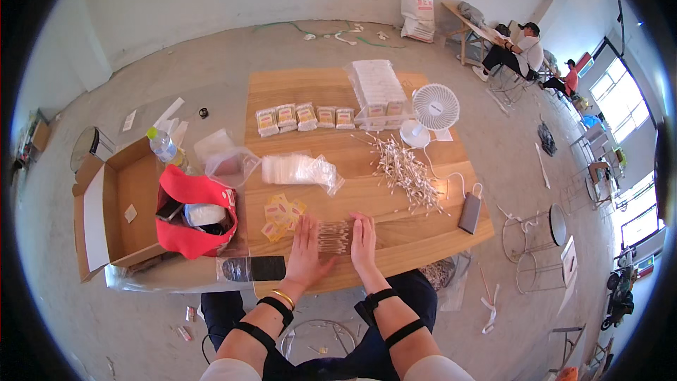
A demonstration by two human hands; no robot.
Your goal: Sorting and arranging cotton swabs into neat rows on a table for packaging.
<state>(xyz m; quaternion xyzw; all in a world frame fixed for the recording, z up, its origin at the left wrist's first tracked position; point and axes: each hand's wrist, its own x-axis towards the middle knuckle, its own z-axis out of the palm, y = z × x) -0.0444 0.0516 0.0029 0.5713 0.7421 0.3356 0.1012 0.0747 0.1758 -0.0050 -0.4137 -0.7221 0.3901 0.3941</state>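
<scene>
A flat row of cotton swabs (333, 238) lies on the wooden table near its front edge. My left hand (306, 248) rests along the row's left side, fingers stretched forward. On the other side stands my right hand (363, 243), its fingers straight and upright beside the row. Neither hand is wrapped round anything. Several small yellow-and-white cards (282, 216) lie just beyond my left hand. A loose heap of white-tipped cotton swabs (407, 173) spreads to the right, and a stack of clear plastic bags (300, 171) lies farther back.
Filled small packs (306, 116) line the back, beside a larger clear bag (377, 88). A white fan (435, 107) and a grey power bank (470, 213) stand right. At left are a red bag (190, 187), a bottle (162, 145) and an open cardboard box (134, 201).
</scene>
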